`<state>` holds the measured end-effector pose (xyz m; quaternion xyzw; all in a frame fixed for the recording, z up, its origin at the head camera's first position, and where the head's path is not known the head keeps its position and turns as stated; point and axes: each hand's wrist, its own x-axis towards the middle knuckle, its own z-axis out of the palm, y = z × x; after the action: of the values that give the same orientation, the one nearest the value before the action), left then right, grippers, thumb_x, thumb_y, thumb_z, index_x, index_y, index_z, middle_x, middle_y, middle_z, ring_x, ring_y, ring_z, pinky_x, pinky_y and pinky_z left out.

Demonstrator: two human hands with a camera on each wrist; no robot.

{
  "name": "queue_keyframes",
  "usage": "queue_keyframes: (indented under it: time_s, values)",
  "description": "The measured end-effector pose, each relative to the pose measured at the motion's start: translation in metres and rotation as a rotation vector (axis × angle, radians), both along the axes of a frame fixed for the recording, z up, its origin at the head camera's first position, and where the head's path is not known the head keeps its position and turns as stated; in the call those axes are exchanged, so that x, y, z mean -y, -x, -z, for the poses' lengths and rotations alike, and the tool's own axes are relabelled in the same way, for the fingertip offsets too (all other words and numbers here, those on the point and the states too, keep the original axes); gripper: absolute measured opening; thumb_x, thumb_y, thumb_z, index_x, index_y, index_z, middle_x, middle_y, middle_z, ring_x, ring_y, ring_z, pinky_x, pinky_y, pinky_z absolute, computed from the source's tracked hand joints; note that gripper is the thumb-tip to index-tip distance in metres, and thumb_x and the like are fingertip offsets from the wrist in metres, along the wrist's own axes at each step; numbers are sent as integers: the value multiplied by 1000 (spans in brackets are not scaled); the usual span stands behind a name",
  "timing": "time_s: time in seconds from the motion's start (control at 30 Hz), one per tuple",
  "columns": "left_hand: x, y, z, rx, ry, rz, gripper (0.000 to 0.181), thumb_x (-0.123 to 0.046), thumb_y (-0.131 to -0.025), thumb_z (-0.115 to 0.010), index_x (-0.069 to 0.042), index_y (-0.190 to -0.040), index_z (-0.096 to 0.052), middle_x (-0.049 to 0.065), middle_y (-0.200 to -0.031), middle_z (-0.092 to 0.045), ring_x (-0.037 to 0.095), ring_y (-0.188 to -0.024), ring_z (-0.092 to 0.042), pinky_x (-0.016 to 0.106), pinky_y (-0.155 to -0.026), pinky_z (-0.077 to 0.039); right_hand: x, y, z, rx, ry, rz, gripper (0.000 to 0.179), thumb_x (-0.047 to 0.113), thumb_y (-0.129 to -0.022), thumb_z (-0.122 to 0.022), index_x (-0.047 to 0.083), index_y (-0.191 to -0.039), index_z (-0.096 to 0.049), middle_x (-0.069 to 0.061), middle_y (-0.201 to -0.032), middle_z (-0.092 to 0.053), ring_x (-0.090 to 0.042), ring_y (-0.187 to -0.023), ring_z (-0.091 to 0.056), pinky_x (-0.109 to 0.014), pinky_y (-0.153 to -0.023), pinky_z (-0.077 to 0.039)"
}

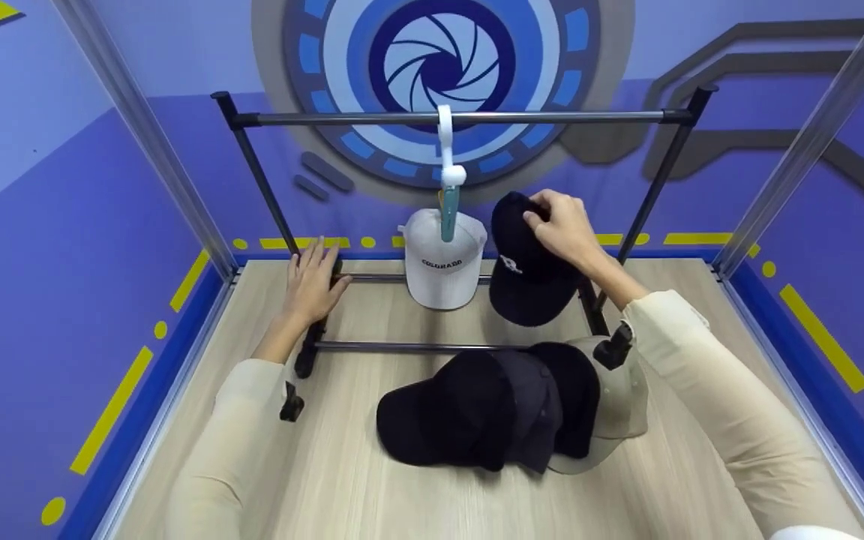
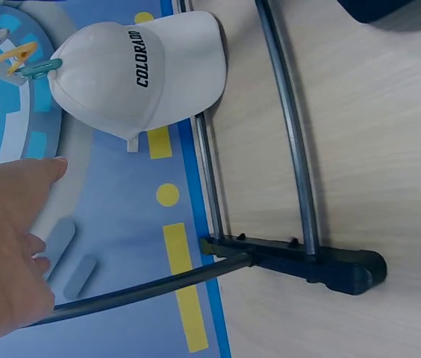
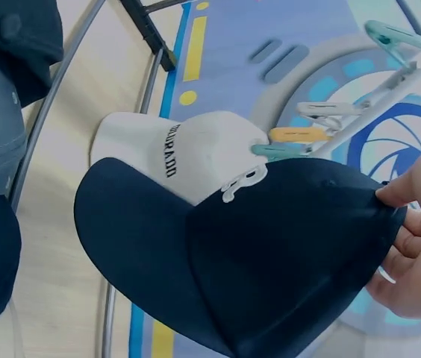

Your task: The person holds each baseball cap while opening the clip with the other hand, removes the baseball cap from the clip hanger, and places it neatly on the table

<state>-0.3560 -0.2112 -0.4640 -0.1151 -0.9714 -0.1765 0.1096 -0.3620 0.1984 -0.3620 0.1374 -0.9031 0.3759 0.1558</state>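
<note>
My right hand (image 1: 567,229) pinches a dark baseball cap (image 3: 285,246) at the back of its crown, thumb on one side and fingers on the other. The cap hangs brim down, a small white emblem on its front. Just left of it, a white cap (image 1: 443,262) lettered COLORADO hangs from a teal clip (image 1: 449,214) on a white clip hanger (image 1: 445,142). My left hand (image 1: 314,285) rests at the left post of the black garment rack (image 1: 552,118), fingers straight and slightly spread; the post (image 2: 151,289) runs behind it.
Several overlapping caps (image 1: 477,412), black, grey and beige, lie on the wooden tabletop (image 1: 312,465) in front of the rack. An orange clip (image 3: 300,135) and a grey clip also sit on the hanger. Blue patterned walls (image 1: 64,202) enclose the table behind and at both sides.
</note>
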Motion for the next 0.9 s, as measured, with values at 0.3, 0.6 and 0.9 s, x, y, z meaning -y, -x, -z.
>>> queue_keyframes:
  time_s: [0.3, 0.6, 0.9]
  values:
    - [16, -9, 9, -39, 13, 12, 64, -28, -102, -61, 0, -155, -39, 28, -165, -26, 45, -154, -24, 66, -125, -12, -2, -15, -21, 28, -17, 35, 23, 13, -95, -67, -6, -106, -73, -24, -106, -75, -35, -99, -69, -43, -90, -50]
    - [37, -21, 16, 19, 48, -21, 63, -25, -102, -61, 0, -156, -38, 30, -165, -24, 47, -154, -23, 70, -122, -13, 11, -37, -37, 250, 174, 14, 21, 23, -90, -70, 4, -99, -71, 9, -79, -67, -6, -77, -60, -19, -76, -47]
    - [42, -27, 20, 3, 31, -16, 63, -22, -100, -64, 3, -153, -41, 31, -162, -30, 48, -153, -26, 72, -121, -16, 44, -56, -33, 540, 528, -177, 10, 11, -91, -70, 5, -98, -65, 9, -80, -72, -5, -70, -70, -20, -68, -59]
